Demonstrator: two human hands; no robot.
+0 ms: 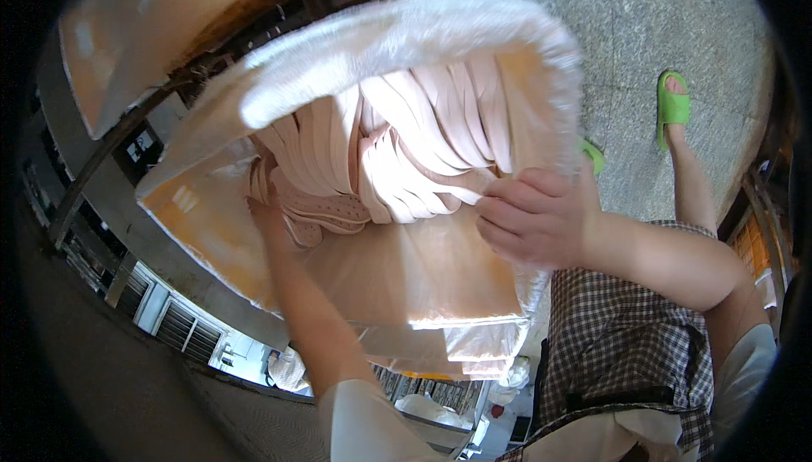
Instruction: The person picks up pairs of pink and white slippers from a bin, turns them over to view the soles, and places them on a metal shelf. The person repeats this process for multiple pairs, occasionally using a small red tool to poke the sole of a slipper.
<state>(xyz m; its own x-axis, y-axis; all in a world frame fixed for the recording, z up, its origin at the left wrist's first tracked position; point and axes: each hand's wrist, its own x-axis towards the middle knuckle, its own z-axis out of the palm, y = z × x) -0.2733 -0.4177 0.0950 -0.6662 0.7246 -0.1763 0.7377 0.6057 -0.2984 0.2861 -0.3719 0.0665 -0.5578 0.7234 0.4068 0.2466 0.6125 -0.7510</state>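
A large woven sack [423, 276], orange-tan with a white frayed rim, is held open in front of me. Inside lie several pale pink shoe insoles [406, 149], some flat and some with small holes. My left hand [266, 212] reaches into the sack's mouth and touches the perforated insoles at the lower left of the pile. My right hand [533, 217] is closed on the sack's near right edge, pinching the fabric.
A speckled stone floor [660, 22] lies to the right, with my feet in green sandals [673, 107]. A metal workbench frame [101, 157] and shelving run along the left. More sacks [474, 360] and white bundles sit below the bag.
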